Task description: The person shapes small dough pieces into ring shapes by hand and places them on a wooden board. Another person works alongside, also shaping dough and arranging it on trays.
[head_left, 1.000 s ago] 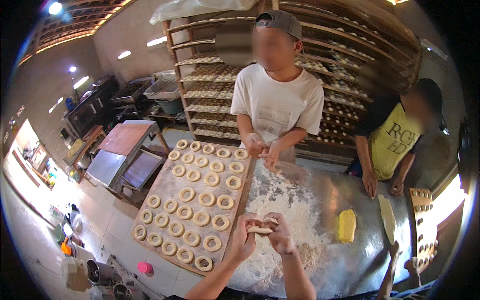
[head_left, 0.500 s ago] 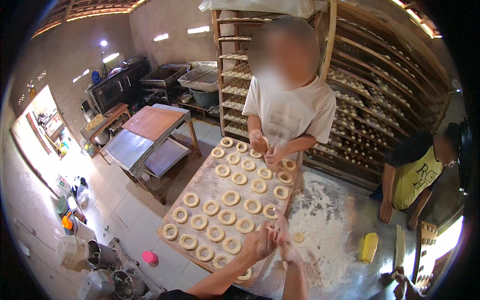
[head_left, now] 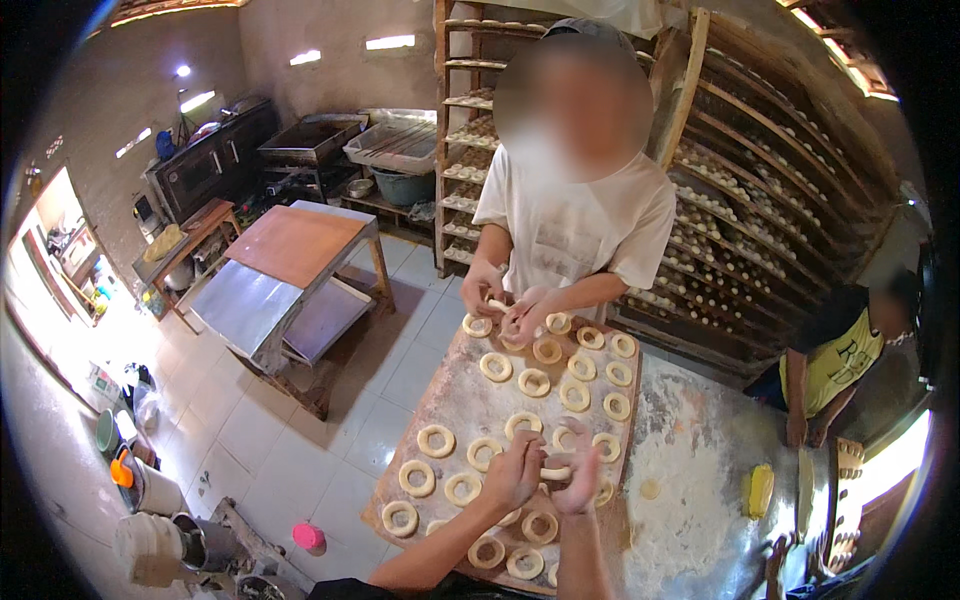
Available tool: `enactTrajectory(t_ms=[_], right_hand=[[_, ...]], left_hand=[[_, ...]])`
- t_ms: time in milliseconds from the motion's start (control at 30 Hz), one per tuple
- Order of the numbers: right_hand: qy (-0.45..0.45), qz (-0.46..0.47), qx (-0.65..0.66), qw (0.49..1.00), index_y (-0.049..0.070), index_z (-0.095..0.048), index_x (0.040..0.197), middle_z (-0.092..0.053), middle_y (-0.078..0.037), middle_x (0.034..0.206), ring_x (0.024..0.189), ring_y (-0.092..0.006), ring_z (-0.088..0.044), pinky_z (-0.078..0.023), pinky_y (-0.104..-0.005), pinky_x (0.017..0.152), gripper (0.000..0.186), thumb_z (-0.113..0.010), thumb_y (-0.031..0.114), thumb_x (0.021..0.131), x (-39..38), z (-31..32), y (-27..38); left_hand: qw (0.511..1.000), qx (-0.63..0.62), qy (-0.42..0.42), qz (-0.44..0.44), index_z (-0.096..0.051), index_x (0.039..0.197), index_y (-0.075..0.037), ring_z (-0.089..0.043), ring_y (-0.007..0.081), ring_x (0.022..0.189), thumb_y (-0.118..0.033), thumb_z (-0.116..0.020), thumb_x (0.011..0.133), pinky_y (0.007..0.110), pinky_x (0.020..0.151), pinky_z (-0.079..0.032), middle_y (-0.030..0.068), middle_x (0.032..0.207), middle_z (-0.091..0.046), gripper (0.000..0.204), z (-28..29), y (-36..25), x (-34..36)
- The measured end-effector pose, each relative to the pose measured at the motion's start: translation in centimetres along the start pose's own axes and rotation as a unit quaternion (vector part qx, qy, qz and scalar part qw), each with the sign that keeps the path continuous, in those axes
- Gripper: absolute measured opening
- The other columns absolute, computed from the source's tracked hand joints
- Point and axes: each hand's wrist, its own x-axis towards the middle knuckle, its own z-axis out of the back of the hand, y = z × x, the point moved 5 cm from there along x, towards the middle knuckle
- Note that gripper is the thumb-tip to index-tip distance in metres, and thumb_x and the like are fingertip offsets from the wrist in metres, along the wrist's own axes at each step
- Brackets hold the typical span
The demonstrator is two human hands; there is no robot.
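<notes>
A short pale piece of dough (head_left: 556,473) spans the gap between my two hands, just above the wooden board (head_left: 455,400). My left hand (head_left: 514,470) has its fingers curled and closed on one end of it. Against the other end rests my right hand (head_left: 578,475), its fingers stretched and apart. Several dough rings (head_left: 436,441) lie in rough rows on the board around and beneath my hands. Across the board, a person in a white shirt (head_left: 570,230) holds another strip of dough (head_left: 500,305) in both hands above the far edge.
Right of the board, a floured table (head_left: 690,470) bears a flat dough round (head_left: 650,489) and a yellow block (head_left: 759,491). A person in a yellow-and-black shirt (head_left: 835,365) stands at its far side. Racks of dough trays (head_left: 740,215) stand behind. A metal-topped table (head_left: 245,300) is to the left.
My hands, earlier pressed together, have moved apart with the dough piece between them. The view has shifted, so the board sits farther right. The person opposite has brought their hands to the board's far left corner.
</notes>
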Motion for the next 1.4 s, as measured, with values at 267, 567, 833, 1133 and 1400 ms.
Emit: enactTrajectory(t_ms=[267, 567, 833, 1133, 1400], right_hand=[[0.201, 0.069, 0.237, 0.948, 0.007, -0.032, 0.15, -0.06, -0.02, 0.12, 0.101, -0.0242, -0.062, -0.048, -0.0321, 0.086, 0.082, -0.036, 0.071, 0.099, 4.4, -2.0, -2.5], [-0.043, -0.097, -0.092, 0.99, 0.012, -0.032, 0.154, -0.06, -0.008, 0.116, 0.093, -0.0141, -0.058, -0.05, -0.0323, 0.082, 0.066, -0.047, 0.053, 0.104, 6.3, -1.7, -4.2], [-0.138, -0.239, -0.454, 0.847, 0.011, -0.019, 0.158, -0.053, -0.029, 0.14, 0.129, -0.0409, -0.051, -0.036, -0.0486, 0.11, 0.078, -0.054, 0.051, 0.1, 11.5, -1.7, -4.9], [-0.083, -0.231, -0.745, 0.621, 0.014, -0.026, 0.153, -0.052, -0.023, 0.132, 0.129, -0.0391, -0.047, -0.03, -0.0567, 0.108, 0.085, -0.072, 0.039, 0.086, 7.9, 0.6, -4.1], [-0.095, -0.219, -0.778, 0.581, 0.015, -0.032, 0.151, -0.051, -0.02, 0.133, 0.127, -0.0374, -0.046, -0.029, -0.0569, 0.107, 0.091, -0.079, 0.043, 0.078, 7.3, 3.3, -5.0]], left_hand=[[0.998, 0.051, 0.031, 0.012, -0.049, 0.115, -0.008, -0.066, 0.0453, 0.065, -0.027, -0.042, 0.107, 0.052, 0.056, -0.051, 0.022, 0.073, -0.066, 0.021, 2.5, 2.8, 3.6], [0.99, 0.075, 0.099, 0.063, -0.04, 0.12, -0.008, -0.063, 0.0524, 0.071, -0.033, -0.04, 0.108, 0.06, 0.06, -0.049, 0.0296, 0.078, -0.065, 0.028, 3.6, 4.5, 6.8], [0.949, 0.297, 0.017, 0.103, -0.042, 0.135, -0.005, -0.06, 0.049, 0.106, -0.034, -0.044, 0.105, 0.058, 0.084, -0.047, 0.0326, 0.113, -0.06, 0.042, 5.3, 7.8, 12.8], [0.922, 0.341, 0.17, -0.072, -0.066, 0.113, -0.015, -0.055, 0.0349, 0.105, -0.016, -0.065, 0.084, 0.048, 0.089, -0.043, 0.015, 0.11, -0.055, 0.029, 3.7, 9.3, 6.6], [0.889, 0.403, 0.191, -0.104, -0.07, 0.117, -0.024, -0.051, 0.0323, 0.109, -0.013, -0.063, 0.085, 0.045, 0.09, -0.042, 0.0116, 0.107, -0.052, 0.035, 0.2, 8.5, 6.8]])
